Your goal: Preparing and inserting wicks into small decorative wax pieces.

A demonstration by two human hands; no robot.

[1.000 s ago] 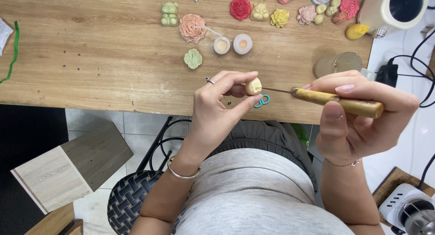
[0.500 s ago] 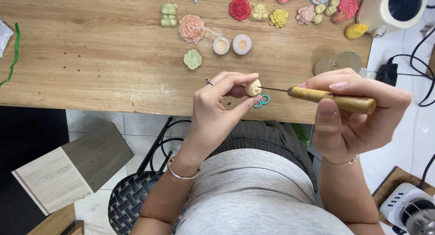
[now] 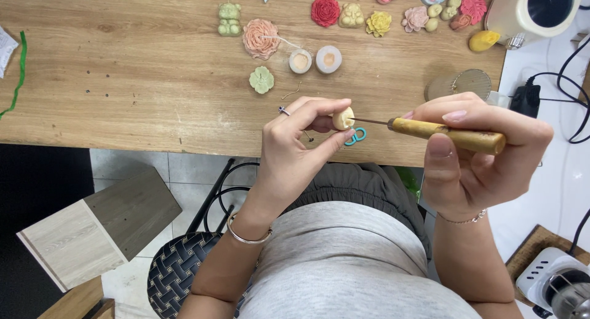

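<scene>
Two hands busy: your left hand (image 3: 295, 141) pinches small cream piece (image 3: 343, 118) w/ fingertips, right hand (image 3: 473, 153) grips awl (image 3: 445, 133), so push needle straight thru center.

Right hand (image 3: 476, 165) has edged left along the table edge, carrying the wooden-handled awl (image 3: 445, 134) with it; metal tip now meets the small cream piece (image 3: 343, 118). Left hand (image 3: 301, 147) has turned the piece slightly, fingers closing tighter round it. Teal loop (image 3: 356, 136) shows a little more below
</scene>
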